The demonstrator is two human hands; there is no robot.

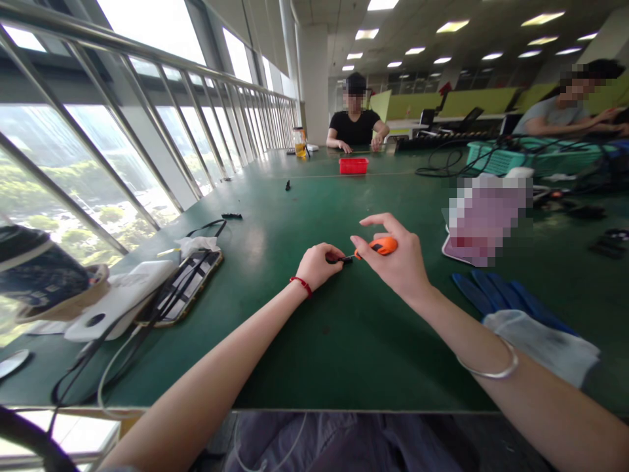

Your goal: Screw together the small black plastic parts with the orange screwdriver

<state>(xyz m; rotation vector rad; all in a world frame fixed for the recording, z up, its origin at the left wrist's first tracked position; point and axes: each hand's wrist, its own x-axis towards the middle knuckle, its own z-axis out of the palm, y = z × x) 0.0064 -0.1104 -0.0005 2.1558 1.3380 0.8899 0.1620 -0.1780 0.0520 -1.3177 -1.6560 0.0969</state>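
Observation:
My left hand (318, 265), with a red cord at its wrist, is closed on a small black part (346, 259) low over the green table. My right hand (400, 259) holds a screwdriver (384, 246) with an orange and black handle. Its thumb and index finger are spread apart, while the handle rests against the palm and other fingers. The screwdriver's thin shaft points left, with its tip at or close to the black part. Whether the tip touches cannot be made out. My left fingers hide much of the part.
Past my hands stands a red tray (353, 166), with a person (358, 124) seated behind it. Blue gloves (515, 301) lie by my right forearm. A phone (187, 288), cables and a white power bank-like device (120, 301) lie left. A teal basket (540, 157) is back right.

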